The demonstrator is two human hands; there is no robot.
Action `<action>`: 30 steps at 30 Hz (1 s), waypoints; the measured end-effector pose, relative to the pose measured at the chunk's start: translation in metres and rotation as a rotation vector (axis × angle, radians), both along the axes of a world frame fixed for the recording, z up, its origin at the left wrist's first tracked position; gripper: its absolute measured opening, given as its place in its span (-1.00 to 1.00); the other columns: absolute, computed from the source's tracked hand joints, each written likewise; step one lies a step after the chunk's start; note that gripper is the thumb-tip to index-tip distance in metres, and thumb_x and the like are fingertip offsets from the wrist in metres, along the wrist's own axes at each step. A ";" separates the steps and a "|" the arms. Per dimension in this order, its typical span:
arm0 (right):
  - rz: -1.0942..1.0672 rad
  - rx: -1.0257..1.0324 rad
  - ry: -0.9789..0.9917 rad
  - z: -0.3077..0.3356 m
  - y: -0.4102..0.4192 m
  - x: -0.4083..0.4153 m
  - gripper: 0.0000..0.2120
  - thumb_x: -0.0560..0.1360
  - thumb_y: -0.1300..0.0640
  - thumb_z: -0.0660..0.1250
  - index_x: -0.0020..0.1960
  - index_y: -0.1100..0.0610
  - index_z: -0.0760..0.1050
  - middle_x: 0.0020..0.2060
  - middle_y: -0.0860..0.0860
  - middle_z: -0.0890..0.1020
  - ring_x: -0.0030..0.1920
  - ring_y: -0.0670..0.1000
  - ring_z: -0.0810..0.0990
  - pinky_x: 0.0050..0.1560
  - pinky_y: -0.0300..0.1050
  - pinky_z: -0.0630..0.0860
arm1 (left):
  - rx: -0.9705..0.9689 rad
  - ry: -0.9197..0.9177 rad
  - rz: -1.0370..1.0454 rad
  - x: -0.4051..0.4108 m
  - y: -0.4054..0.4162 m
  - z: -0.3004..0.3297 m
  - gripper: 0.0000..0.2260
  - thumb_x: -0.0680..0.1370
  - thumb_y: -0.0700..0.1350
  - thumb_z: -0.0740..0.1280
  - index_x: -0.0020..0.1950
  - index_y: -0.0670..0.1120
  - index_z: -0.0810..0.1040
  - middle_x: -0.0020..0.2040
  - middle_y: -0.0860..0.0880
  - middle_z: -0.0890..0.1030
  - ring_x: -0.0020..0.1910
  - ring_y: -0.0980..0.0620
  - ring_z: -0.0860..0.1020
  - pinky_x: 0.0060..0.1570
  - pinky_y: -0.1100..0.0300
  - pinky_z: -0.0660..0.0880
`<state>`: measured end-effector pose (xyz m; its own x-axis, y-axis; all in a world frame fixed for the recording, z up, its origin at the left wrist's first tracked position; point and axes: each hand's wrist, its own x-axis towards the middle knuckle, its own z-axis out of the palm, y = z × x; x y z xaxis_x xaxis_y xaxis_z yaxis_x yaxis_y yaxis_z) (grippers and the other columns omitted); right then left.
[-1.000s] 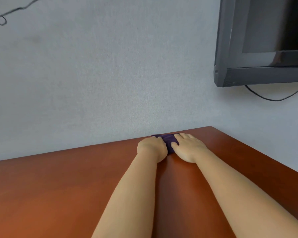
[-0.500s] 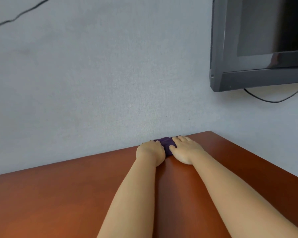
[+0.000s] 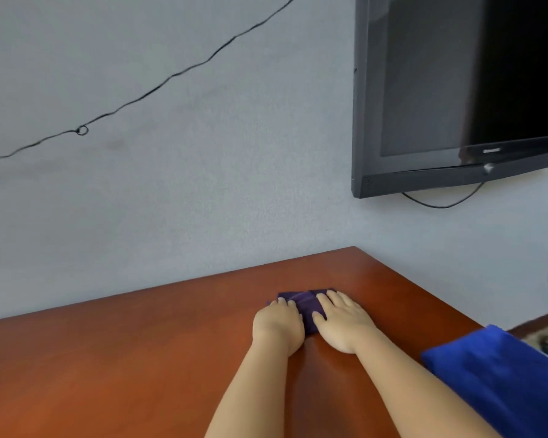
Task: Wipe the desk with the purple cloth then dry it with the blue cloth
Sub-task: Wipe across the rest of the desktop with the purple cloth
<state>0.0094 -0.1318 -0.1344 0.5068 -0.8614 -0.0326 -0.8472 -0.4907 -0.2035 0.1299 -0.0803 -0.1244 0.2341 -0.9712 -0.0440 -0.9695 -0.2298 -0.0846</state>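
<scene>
Your left hand (image 3: 279,324) and right hand (image 3: 342,324) press flat, fingers fairly straight, on the folded purple cloth (image 3: 307,306) near the far edge of the desk (image 3: 108,358); it looks soft and light, so keep pressing its top, while the blue cloth (image 3: 503,380) waits at your right.

A pale grey-blue wall (image 3: 203,191) fills most of the view, evenly lit. A thin black wire (image 3: 159,86) runs slantwise across it, with a small loop at one spot. At the upper right hangs a dark flat screen (image 3: 456,90), switched off, a black cable (image 3: 440,202) sagging beneath it. Below stands the reddish-brown wooden bench (image 3: 108,358), its far edge against the wall.
</scene>
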 end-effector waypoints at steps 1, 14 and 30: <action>-0.007 0.003 0.003 0.000 0.012 -0.005 -0.46 0.65 -0.10 -0.13 0.58 0.05 -0.11 0.57 0.02 -0.06 0.56 0.02 -0.11 0.53 -0.03 -0.10 | 0.005 -0.006 -0.002 -0.004 0.010 -0.001 -0.57 0.68 -0.06 -0.06 0.51 -0.22 0.14 0.52 -0.20 0.19 0.47 -0.13 0.23 0.38 0.02 0.26; -0.053 0.035 0.021 0.000 0.114 -0.049 -0.45 0.66 -0.11 -0.13 0.59 0.03 -0.13 0.57 0.01 -0.08 0.56 0.02 -0.13 0.53 -0.03 -0.13 | 0.065 -0.137 -0.088 -0.039 0.096 -0.015 -0.58 0.65 -0.13 -0.07 0.47 -0.23 0.26 0.47 -0.25 0.23 0.42 -0.21 0.24 0.33 -0.04 0.31; -0.069 0.034 0.016 -0.002 0.202 -0.082 -0.46 0.66 -0.11 -0.14 0.58 0.03 -0.14 0.57 -0.01 -0.09 0.55 -0.01 -0.16 0.53 -0.04 -0.14 | -0.007 -0.033 -0.043 -0.080 0.198 -0.004 -0.56 0.68 -0.06 -0.07 0.53 -0.22 0.09 0.52 -0.19 0.17 0.49 -0.12 0.19 0.34 0.02 0.30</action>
